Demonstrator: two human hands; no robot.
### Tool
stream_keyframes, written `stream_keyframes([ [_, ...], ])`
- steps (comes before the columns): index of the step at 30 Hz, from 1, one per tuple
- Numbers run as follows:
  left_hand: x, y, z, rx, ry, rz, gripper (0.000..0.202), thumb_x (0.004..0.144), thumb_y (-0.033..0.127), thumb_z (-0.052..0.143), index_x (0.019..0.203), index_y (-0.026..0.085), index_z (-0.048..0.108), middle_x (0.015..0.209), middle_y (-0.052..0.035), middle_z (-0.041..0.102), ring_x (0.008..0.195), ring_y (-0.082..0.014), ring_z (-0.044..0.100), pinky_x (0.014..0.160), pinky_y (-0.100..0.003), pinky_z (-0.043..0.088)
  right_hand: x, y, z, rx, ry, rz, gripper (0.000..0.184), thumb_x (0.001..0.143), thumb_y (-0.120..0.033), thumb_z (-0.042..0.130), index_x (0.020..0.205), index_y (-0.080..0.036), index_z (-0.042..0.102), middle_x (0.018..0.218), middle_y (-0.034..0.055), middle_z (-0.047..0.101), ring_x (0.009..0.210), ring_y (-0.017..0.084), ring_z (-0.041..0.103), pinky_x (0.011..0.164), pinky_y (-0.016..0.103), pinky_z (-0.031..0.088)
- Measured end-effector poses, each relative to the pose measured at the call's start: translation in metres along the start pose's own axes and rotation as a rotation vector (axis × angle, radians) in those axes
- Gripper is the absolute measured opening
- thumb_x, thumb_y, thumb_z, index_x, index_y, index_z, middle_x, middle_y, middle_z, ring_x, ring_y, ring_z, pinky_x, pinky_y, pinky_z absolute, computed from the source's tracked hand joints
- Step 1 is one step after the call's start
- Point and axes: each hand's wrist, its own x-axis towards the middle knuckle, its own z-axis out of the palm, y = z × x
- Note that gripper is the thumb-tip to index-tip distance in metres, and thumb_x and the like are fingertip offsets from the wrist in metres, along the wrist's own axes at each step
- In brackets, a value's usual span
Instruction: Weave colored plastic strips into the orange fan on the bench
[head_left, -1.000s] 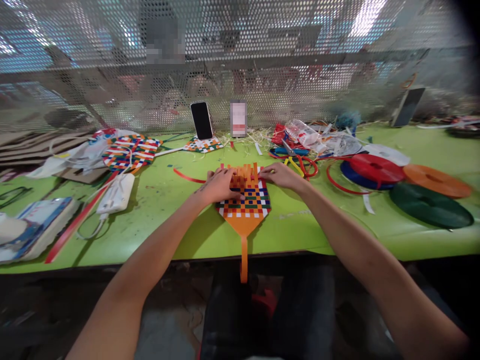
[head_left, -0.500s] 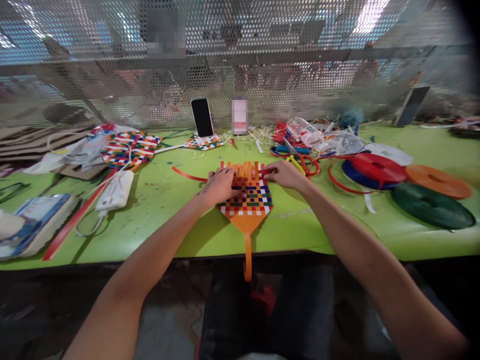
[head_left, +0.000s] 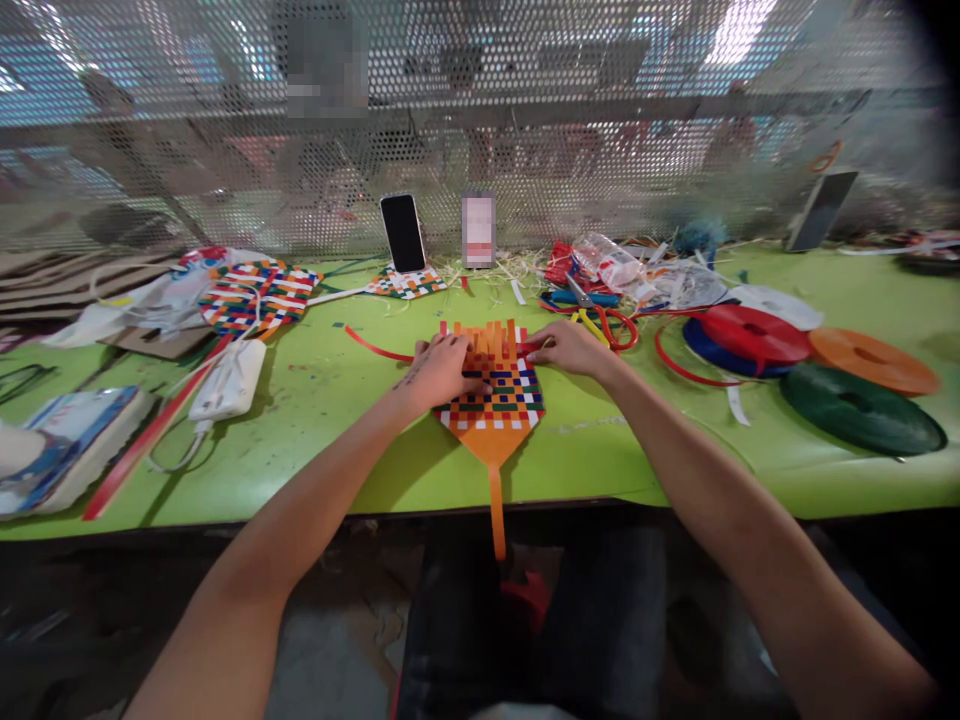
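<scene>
A woven fan-shaped piece (head_left: 504,402) of orange, white, blue, green and red strips lies on the green table before me. Its orange base narrows to a tail (head_left: 496,510) hanging past the table edge. Loose orange strip ends stand up along its far side. My left hand (head_left: 445,368) rests over the left part of the weave with its fingers outstretched. At the right edge, my right hand (head_left: 564,347) pinches the end of a red strip. A red strip (head_left: 375,346) also sticks out on the left, beyond my left hand; the stretch beneath that hand is hidden.
Scissors (head_left: 616,330) lie right of the weave. Farther right are red (head_left: 765,332), orange (head_left: 874,360) and green (head_left: 862,410) strip rolls. A power strip (head_left: 229,380) and a finished woven piece (head_left: 262,297) lie left. Two phones, one black-screened (head_left: 403,232), lean against the mesh.
Both hands keep almost the same places on the weave. The hanging orange tail has swung slightly and looks straighter at its lower end.
</scene>
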Motion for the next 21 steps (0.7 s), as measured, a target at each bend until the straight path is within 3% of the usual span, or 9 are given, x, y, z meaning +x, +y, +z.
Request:
stream_keyframes([
  [3, 0.0001, -0.0003, 0.0000, -0.009, 0.002, 0.006, 0.072, 0.084, 0.073, 0.079, 0.131, 0.022, 0.061, 0.138, -0.0160, 0.067, 0.135, -0.0407, 0.056, 0.110, -0.053, 0.040, 0.0003, 0.0023, 0.0002, 0.038, -0.017, -0.036, 0.019, 0.091, -0.030, 0.080, 0.105, -0.025, 0.091, 0.106, 0.0056, 0.086, 0.093, 0.027, 0.078, 0.084, 0.035, 0.059],
  [6, 0.0008, -0.0009, 0.0007, -0.010, 0.005, 0.005, 0.072, 0.083, 0.073, 0.080, 0.130, 0.022, 0.061, 0.137, -0.0165, 0.068, 0.136, -0.0404, 0.056, 0.110, -0.054, 0.041, 0.0016, 0.0048, 0.0007, 0.071, 0.008, -0.055, 0.025, 0.098, -0.038, 0.071, 0.101, -0.022, 0.091, 0.107, 0.0063, 0.086, 0.094, 0.028, 0.078, 0.084, 0.035, 0.059],
  [14, 0.0013, -0.0013, 0.0017, -0.005, 0.007, 0.002, 0.073, 0.083, 0.074, 0.080, 0.129, 0.021, 0.061, 0.136, -0.0174, 0.069, 0.135, -0.0404, 0.057, 0.110, -0.055, 0.042, -0.0007, 0.0013, -0.0034, 0.000, -0.008, -0.080, 0.030, 0.093, -0.046, 0.076, 0.100, -0.020, 0.089, 0.101, 0.0084, 0.085, 0.090, 0.026, 0.076, 0.081, 0.034, 0.056],
  [21, 0.0020, -0.0043, 0.0041, -0.029, 0.006, 0.010, 0.077, 0.083, 0.072, 0.081, 0.137, 0.022, 0.058, 0.142, -0.0183, 0.066, 0.137, -0.0406, 0.056, 0.112, -0.055, 0.043, -0.0019, 0.0015, -0.0035, 0.102, -0.001, -0.011, 0.016, 0.083, -0.029, 0.087, 0.096, -0.020, 0.089, 0.098, 0.0073, 0.085, 0.087, 0.024, 0.076, 0.080, 0.032, 0.059],
])
